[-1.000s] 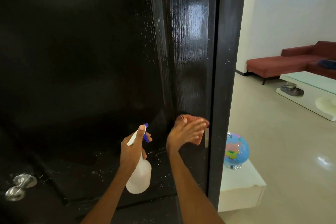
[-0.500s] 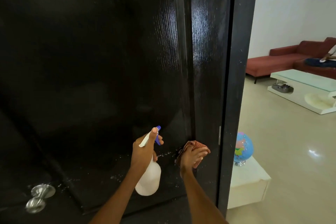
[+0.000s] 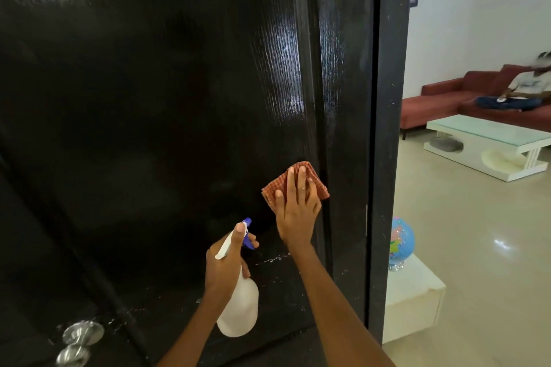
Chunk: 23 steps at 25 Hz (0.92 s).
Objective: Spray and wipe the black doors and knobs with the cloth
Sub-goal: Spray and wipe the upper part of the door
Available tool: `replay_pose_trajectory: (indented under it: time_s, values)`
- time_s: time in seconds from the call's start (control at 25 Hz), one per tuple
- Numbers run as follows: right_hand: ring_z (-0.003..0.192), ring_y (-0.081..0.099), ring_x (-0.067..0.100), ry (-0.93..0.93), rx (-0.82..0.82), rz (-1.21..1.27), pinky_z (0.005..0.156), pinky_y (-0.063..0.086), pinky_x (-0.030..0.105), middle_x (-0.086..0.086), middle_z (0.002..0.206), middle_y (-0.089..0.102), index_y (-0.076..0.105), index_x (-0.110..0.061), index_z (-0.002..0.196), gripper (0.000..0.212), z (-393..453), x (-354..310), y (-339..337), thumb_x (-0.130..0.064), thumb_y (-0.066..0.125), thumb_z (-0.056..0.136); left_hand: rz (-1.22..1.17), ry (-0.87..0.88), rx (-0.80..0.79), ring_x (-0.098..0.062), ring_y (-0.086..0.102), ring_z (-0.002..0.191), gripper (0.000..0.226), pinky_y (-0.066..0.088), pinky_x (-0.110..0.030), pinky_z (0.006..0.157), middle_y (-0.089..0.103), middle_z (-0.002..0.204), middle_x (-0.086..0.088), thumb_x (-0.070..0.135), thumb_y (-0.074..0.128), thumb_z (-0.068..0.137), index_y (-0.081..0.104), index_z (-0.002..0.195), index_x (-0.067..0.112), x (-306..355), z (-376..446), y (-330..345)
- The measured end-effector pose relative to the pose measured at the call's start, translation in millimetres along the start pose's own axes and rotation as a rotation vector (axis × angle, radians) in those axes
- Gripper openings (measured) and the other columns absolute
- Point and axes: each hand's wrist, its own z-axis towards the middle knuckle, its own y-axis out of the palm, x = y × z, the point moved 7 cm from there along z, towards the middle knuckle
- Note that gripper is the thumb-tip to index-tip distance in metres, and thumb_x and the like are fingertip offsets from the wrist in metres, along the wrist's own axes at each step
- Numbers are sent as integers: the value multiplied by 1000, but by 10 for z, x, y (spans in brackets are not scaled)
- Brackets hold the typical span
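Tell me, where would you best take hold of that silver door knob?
Probably round the round head of the silver knob, coming straight from the front: it juts out from the black door on a short stem above its round plate, so fingers can wrap its rim.

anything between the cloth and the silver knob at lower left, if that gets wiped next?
Likely yes: the left hand holding the spray bottle sits between the cloth and the knob. Otherwise only bare black door.

Right hand [image 3: 298,211] presses cloth [image 3: 298,180] on door [image 3: 149,98].
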Motion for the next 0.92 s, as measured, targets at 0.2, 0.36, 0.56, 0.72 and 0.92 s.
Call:
replay_pose_trajectory:
  time_s: [0.2,0.36,0.56,0.72,0.92]
  values:
    - [160,-6,25,502,-53,210,128,2,49,6,173,-10,-15,-28,163,80,-829,722,488,-71,11,101,14,4,-63,-17,55,40,57,47,-26,42,75,80,-5,58,45,83,72,85,8,-34,46,-13]
    - [138,36,65,981,-234,320,105,47,65,49,153,25,43,12,145,77,-1549,1111,1053,-23,81,89,13,9,-47,-19,54,39,55,47,-28,43,75,80,-4,59,45,85,72,83,11,-141,14,-191]
    - [158,-10,39,963,37,382,126,-2,54,18,171,-15,4,-12,166,65,-977,395,595,-37,31,113,18,-63,32,-18,54,40,56,48,-25,43,75,82,-4,61,45,85,73,90,12,-330,12,-476]
    - [158,-19,26,204,-40,224,125,-20,42,6,173,-15,-3,-17,165,80,-555,-802,516,-65,18,104,32,-18,120,-14,54,42,55,51,-22,50,73,80,-1,62,41,87,72,94,17,-376,-30,-734]
    - [159,-13,23,485,251,278,128,-7,55,1,173,-12,-3,-24,166,80,-553,-225,474,-66,21,103,29,-4,133,-12,54,39,49,51,-25,55,74,77,4,57,42,88,71,84,18,-500,-6,-931]
